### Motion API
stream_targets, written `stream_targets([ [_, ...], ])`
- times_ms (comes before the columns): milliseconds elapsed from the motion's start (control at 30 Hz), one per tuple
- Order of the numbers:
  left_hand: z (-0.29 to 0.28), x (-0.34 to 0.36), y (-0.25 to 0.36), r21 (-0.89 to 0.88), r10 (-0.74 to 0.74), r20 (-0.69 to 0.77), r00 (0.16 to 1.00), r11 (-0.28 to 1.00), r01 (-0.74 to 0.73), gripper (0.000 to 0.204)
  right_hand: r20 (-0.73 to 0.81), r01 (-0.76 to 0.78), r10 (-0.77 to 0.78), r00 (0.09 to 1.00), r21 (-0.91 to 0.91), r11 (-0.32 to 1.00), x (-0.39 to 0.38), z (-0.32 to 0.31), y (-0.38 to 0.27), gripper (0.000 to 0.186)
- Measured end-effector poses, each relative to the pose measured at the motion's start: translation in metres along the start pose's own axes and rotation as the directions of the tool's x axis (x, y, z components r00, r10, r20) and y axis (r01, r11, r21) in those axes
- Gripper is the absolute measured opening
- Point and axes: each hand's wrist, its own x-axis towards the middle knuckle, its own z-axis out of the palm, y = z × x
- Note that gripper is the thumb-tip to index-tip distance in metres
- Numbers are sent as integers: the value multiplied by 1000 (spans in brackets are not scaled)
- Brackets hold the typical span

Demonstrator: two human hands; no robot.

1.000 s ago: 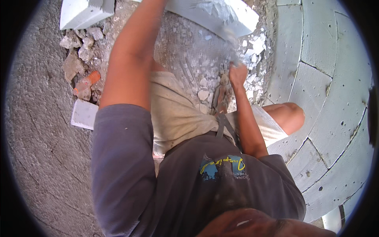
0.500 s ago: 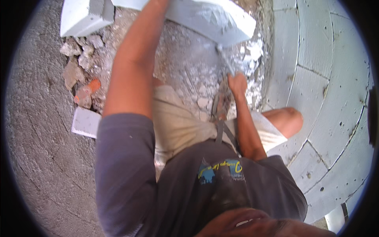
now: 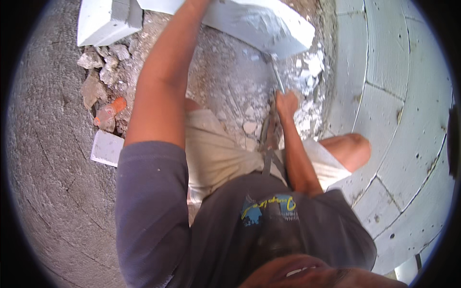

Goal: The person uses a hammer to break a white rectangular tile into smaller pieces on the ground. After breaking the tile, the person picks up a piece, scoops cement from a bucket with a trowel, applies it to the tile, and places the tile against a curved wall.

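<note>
My left arm (image 3: 168,62) stretches up past the top edge at a white block (image 3: 259,24); that hand lies outside the picture. The block is long and pale, with a rough, chipped face toward me. In front of my lap, my right hand (image 3: 287,103) is closed round a tool with a thin metal shaft (image 3: 277,77). Its far end meets the block's lower edge near the right end; blur hides the exact shape of its head. White chips (image 3: 312,67) lie on the ground right of the tool.
Another white block (image 3: 103,21) stands at upper left, above broken stones (image 3: 93,89) and an orange-and-clear plastic bottle (image 3: 110,110). A small block piece (image 3: 106,148) lies below them. A pale block wall (image 3: 384,105) curves along the right; rough grey concrete (image 3: 53,168) is at left.
The whole view has shifted slightly, moving things a little to the right. The tool's shaft shows more sharply; its far end remains at the block's lower edge. My right hand keeps its grip.
</note>
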Motion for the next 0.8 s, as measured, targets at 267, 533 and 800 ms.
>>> stream_targets([
  [267,12,12,-5,35,41,40,998,998,-42,89,-283,267,-85,955,704,658,-13,-64,0,35],
  [533,7,4,0,44,2,-187,982,999,6,85,-122,196,-182,976,110,974,-10,-14,1,28],
  [800,5,13,1,-10,-8,117,993,1000,10,86,-499,558,-362,787,326,763,6,-27,10,31],
])
